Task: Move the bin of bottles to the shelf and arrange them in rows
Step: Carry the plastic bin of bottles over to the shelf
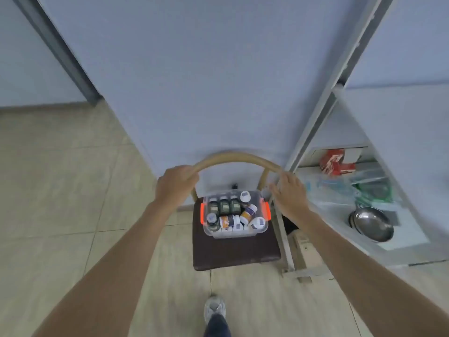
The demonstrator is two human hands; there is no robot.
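So the clear bin full of bottles sits on the chair's dark seat, toward the back. Left hand is wrapped around the curved chair back; right hand rests on it with fingers loose, not closed. At 3 o'clock is the shelf, already carrying a steel bowl, red box and plastic bags.

I'm standing in what looks like a plain home utility corner — pale tiled floor and bare light walls. My wooden chair sits beside a white metal shelf holding household odds — a steel bowl, a red carton, plastic-wrapped packets.
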